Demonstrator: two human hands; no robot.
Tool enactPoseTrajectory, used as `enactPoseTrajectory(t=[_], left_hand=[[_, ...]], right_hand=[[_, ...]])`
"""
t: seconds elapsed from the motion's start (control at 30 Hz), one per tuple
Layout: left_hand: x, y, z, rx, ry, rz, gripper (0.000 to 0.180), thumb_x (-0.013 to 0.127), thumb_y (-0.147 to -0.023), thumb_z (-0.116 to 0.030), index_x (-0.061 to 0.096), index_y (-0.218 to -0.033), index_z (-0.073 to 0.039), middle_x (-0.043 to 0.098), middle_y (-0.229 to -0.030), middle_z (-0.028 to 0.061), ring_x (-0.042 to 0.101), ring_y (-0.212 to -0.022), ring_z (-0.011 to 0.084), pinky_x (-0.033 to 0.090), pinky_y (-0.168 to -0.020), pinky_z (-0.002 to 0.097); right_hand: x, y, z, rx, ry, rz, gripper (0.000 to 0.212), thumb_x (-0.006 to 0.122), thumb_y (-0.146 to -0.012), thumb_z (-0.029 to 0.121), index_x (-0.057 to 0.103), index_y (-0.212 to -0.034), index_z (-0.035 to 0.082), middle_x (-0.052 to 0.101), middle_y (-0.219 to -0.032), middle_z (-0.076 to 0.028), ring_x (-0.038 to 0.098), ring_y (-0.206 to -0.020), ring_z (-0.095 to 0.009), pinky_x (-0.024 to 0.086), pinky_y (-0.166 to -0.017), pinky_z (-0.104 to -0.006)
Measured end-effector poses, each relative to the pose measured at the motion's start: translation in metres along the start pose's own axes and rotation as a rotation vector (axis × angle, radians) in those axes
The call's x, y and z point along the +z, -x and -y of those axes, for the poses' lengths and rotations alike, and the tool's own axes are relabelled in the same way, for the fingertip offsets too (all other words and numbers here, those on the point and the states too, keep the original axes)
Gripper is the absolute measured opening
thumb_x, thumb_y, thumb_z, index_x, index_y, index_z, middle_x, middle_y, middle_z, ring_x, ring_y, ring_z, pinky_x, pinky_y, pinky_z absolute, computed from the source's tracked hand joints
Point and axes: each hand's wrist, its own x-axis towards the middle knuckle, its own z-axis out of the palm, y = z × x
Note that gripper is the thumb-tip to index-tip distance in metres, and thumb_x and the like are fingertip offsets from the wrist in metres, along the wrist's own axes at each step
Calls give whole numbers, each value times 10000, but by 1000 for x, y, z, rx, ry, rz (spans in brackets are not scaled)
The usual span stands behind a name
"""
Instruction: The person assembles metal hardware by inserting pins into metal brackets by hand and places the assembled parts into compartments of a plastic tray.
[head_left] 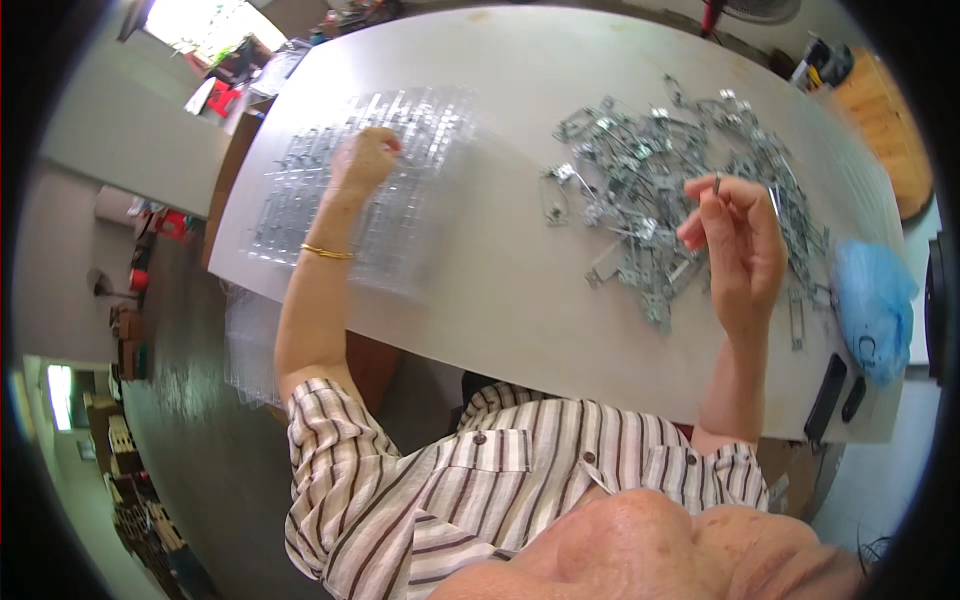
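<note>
My left hand (365, 162) is over a see-through plastic tray (395, 265) with rows of narrow compartments, on the left of the table. Its fingers are curled closed, and whatever they may hold is hidden. Small metal pieces show in some of the tray's rows. On the right, my right hand (745, 235) is raised over the near side of a loose heap of metal brackets (640, 170). Thumb and fingers pinch a small metal piece (716, 184), which sticks up just past the fingertips.
A blue plastic bag (873, 310) sits at the table's right edge, near a long black object (825, 397) and a smaller black one (853, 398). More see-through trays (248, 345) are stacked below the left edge. A fan (762, 8) stands beyond the far side.
</note>
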Motion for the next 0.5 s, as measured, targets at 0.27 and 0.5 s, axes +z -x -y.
enactPoseTrajectory(t=[0.27,0.5], left_hand=[[-28,25,-27,99,-243,-351,175,699,-898,-207,723,-1017,-82,730,-886,136,706,-797,282,534,-726,391],[-27,118,-147,711,92,-506,80,714,-853,-67,637,-877,-73,627,-763,64,615,-681,257,486,-660,374]], right_hand=[[-16,-10,-3,-129,-58,-148,106,598,-1029,121,594,-1078,27,697,-968,-72,632,-711,-76,496,-619,-202],[-30,-10,-6,-311,-108,-250,125,602,-1024,102,577,-1096,3,681,-859,-66,611,-648,-88,493,-591,-205]])
